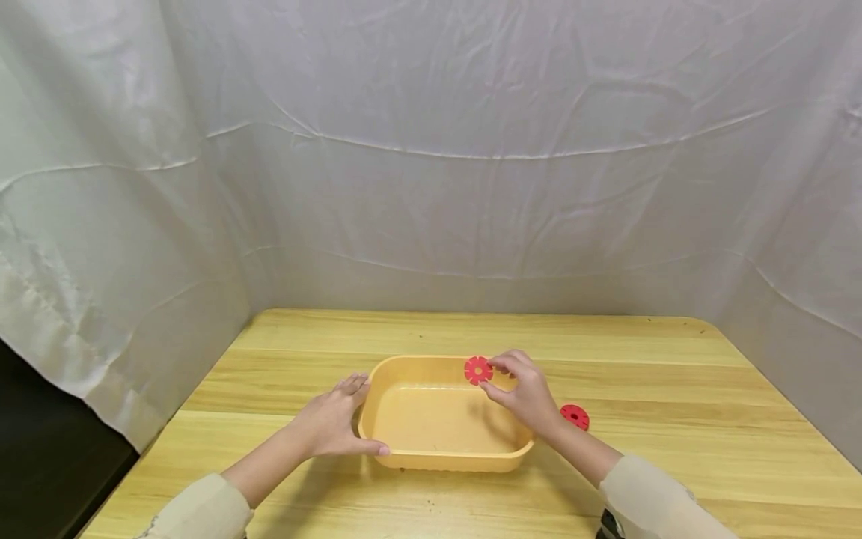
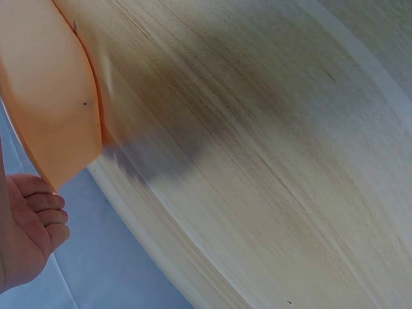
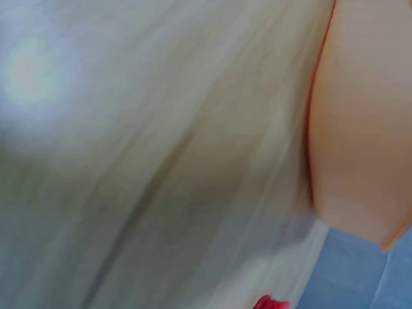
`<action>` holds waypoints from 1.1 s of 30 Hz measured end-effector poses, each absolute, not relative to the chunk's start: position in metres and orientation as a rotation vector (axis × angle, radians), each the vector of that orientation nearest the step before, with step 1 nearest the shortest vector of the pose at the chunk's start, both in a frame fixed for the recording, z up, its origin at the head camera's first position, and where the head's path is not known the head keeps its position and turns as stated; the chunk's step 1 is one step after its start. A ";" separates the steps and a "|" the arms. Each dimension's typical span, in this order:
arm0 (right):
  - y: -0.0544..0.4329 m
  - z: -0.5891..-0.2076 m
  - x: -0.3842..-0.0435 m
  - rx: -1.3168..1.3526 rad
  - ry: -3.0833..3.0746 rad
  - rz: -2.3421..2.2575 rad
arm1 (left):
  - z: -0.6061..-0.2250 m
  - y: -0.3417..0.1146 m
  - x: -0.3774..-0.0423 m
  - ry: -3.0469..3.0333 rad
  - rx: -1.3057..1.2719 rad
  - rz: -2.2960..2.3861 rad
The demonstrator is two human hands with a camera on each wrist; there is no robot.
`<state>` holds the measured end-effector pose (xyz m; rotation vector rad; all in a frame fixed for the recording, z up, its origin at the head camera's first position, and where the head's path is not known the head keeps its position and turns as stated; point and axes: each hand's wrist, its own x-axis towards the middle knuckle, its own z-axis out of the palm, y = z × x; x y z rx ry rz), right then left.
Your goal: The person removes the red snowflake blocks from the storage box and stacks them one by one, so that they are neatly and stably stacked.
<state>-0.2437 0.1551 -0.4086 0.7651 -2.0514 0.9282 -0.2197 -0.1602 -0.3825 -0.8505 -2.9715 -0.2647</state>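
Note:
A red notched plastic disc [image 1: 478, 370] with a hole in its middle is pinched between the thumb and fingers of my right hand [image 1: 528, 393], over the far right part of a yellow plastic basin [image 1: 431, 462]. My left hand [image 1: 333, 423] holds the basin at its left end, thumb along the near rim and fingers by the left side. In the left wrist view those fingers [image 2: 48, 209] look bent at the rim. More red discs [image 1: 575, 417] lie on the table right of the basin, partly behind my right forearm. The right wrist view does not show my right hand.
The basin stands on a light wooden table [image 1: 673, 449]. A pale cloth curtain [image 1: 471, 209] hangs behind the table and along both sides. A dark area [image 1: 54, 442] shows past the table's left edge.

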 end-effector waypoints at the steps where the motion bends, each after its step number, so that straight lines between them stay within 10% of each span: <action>1: 0.157 -0.410 -0.243 0.757 -2.057 0.927 | -0.382 -0.160 -0.220 -2.971 -0.850 -0.266; 33: 0.196 -0.414 -0.228 0.648 -2.077 0.873 | -0.383 -0.160 -0.219 -2.960 -0.841 -0.273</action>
